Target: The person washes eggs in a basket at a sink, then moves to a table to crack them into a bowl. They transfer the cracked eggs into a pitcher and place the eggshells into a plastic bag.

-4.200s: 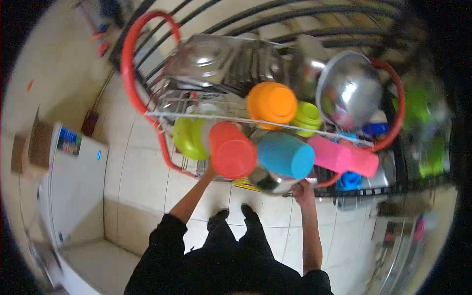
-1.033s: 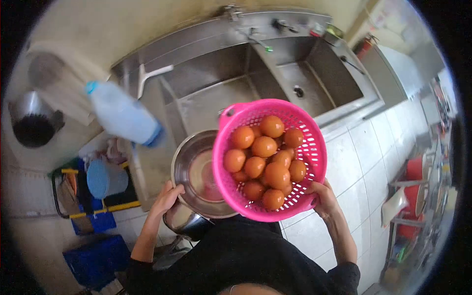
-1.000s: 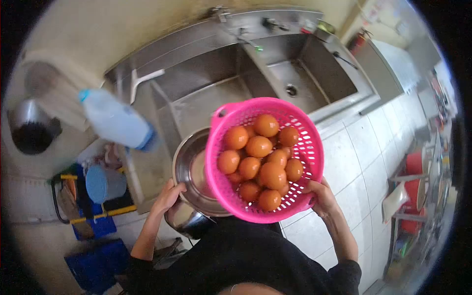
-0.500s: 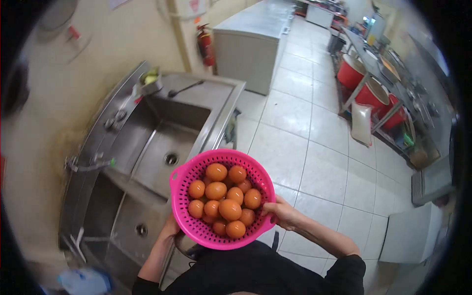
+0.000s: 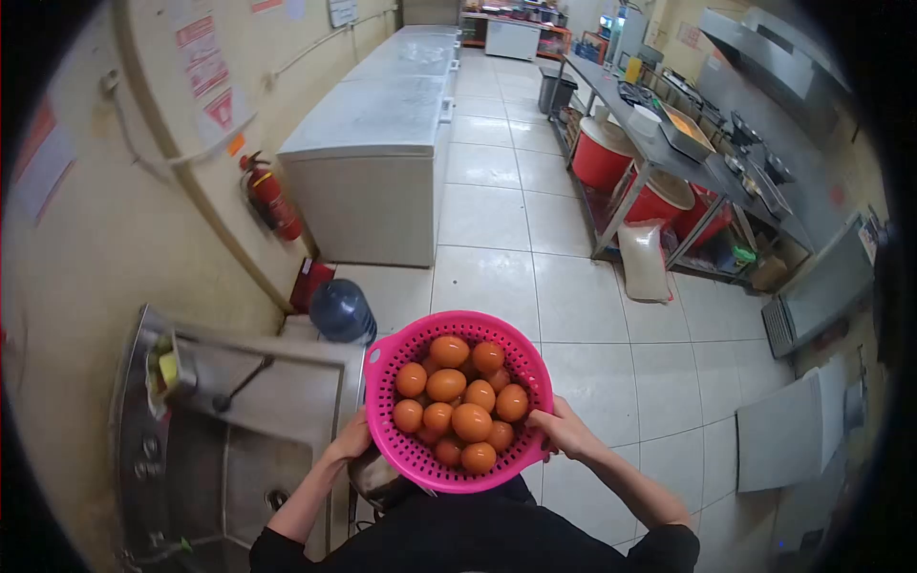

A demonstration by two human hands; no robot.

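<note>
The head view looks down on a kitchen with a pale tiled floor (image 5: 564,296) running away toward 12 o'clock. At 11 o'clock stands a row of grey chest freezers (image 5: 382,143) along a cream wall, with a red fire extinguisher (image 5: 270,199) hung on the wall at 10 o'clock and a blue water bottle (image 5: 342,311) on the floor just beyond the sink. A steel sink (image 5: 229,430) with its drain fills the 8 o'clock corner. At 2 o'clock a long steel tabletop (image 5: 688,153) carries trays and pans, and big red tubs (image 5: 604,153) sit beneath it, beside a white sack (image 5: 643,260) that leans on the table leg.

At 6 o'clock, close to the body, a pink colander (image 5: 457,401) is held level and full of brown eggs (image 5: 458,401), heaped in its middle. The right hand (image 5: 565,432) is at the colander's 3 o'clock rim, its fingers (image 5: 540,418) curled closed on the edge. The left hand (image 5: 351,441) is at the 8 o'clock side, pressed against the colander's wall and the rim of a steel bowl (image 5: 382,479) that peeps out just under the colander; whether those fingers grip the bowl or the colander I cannot tell.
</note>
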